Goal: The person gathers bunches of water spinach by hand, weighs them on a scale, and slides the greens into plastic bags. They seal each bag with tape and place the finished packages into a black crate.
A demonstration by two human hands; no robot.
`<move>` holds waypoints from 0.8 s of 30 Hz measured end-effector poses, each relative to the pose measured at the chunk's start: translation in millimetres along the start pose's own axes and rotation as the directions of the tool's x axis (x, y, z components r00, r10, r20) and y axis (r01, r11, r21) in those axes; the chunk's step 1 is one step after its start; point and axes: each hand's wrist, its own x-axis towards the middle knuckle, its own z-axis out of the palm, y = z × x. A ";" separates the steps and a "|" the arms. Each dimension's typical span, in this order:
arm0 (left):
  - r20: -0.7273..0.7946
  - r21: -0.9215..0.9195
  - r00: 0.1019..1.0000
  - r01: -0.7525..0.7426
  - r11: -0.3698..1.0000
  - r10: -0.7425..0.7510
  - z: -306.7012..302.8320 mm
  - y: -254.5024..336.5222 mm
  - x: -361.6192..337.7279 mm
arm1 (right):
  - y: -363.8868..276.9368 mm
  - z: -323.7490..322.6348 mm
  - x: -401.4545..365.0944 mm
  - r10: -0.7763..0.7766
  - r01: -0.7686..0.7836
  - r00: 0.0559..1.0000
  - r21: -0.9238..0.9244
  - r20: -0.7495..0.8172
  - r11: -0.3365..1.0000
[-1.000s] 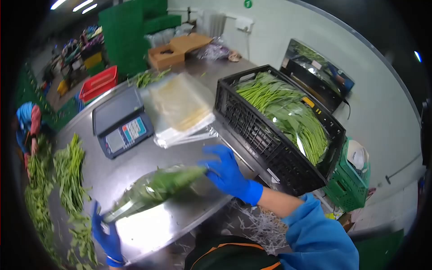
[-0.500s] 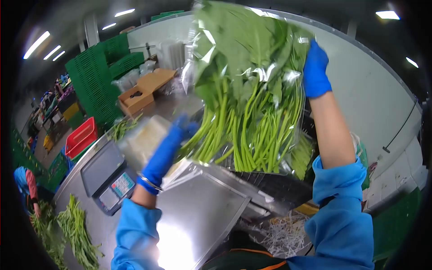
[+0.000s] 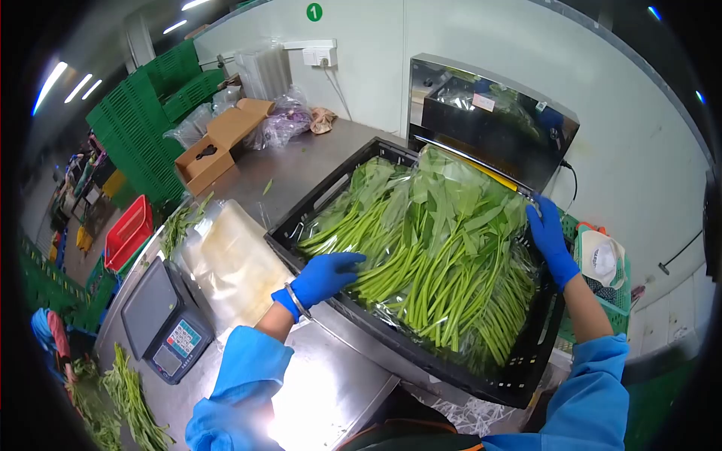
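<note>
Bagged leafy greens (image 3: 451, 255) with long stems lie in a black crate (image 3: 519, 387), leaves toward a sealing machine (image 3: 492, 120). My right hand (image 3: 553, 240), in a blue glove, is at the upper right corner of the bag, fingers bent against its edge; whether it pinches the plastic is hard to see. My left hand (image 3: 323, 282), also gloved in blue, is over the crate's left front rim beside the stems, its fingers apart and holding nothing. A stack of clear bags (image 3: 233, 259) lies on the metal table left of the crate.
A scale (image 3: 169, 323) sits on the table (image 3: 308, 376), with loose greens (image 3: 131, 398) at its left. Farther back are an open cardboard box (image 3: 207, 161), green crates (image 3: 135, 113) and a red basket (image 3: 129, 231). Another person (image 3: 53, 338) handles greens at far left.
The bag of greens, held up before, has come down into the black crate. My right hand has moved down with it. My left hand has shifted right and down toward the crate.
</note>
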 end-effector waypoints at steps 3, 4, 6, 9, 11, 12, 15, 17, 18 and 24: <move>-0.027 -0.096 1.000 -0.006 0.995 0.004 -0.2 0.5 1.4 | -74.8 2.2 24.5 -0.225 0.223 0.973 0.047 0.045 0.974; 0.045 -0.011 0.999 0.013 1.000 -0.013 -5.1 -2.0 2.3 | -80.7 12.8 24.5 -0.223 0.221 0.974 0.050 0.048 0.974; 0.094 0.139 0.995 0.002 0.990 -0.015 -13.2 2.9 2.5 | -81.2 42.6 21.4 -0.392 0.446 0.873 -0.145 0.291 0.883; 0.053 0.317 0.996 -0.090 0.944 0.077 -15.1 -16.3 7.4 | -71.1 84.4 -0.5 -0.136 0.275 0.847 -0.206 0.514 0.939; -0.025 0.386 0.999 -0.028 0.922 0.041 -8.5 -19.5 10.6 | -68.0 89.1 2.1 -0.125 0.249 0.839 -0.169 0.530 0.954; -0.034 0.389 0.999 0.008 0.921 0.005 -8.0 -21.2 9.9 | -62.6 89.5 6.0 -0.152 0.242 0.852 -0.120 0.500 0.963; -0.076 0.405 0.997 0.016 0.914 0.016 -7.0 -17.2 4.0 | -71.5 62.0 11.3 -0.217 0.246 0.886 -0.020 0.411 0.969; -0.106 0.420 0.993 -0.002 0.908 0.051 -7.8 -13.9 -5.8 | -90.3 29.6 6.2 -0.354 0.342 0.876 0.095 0.327 0.935; -0.140 0.373 0.987 -0.022 0.927 0.080 -7.2 -12.6 -10.3 | -98.2 16.6 0.3 -0.346 0.333 0.877 0.099 0.333 0.938; -0.288 0.322 0.945 -0.058 0.945 0.156 0.0 7.6 -17.1 | -107.6 -19.5 -44.9 -0.421 0.432 0.810 0.069 0.408 0.899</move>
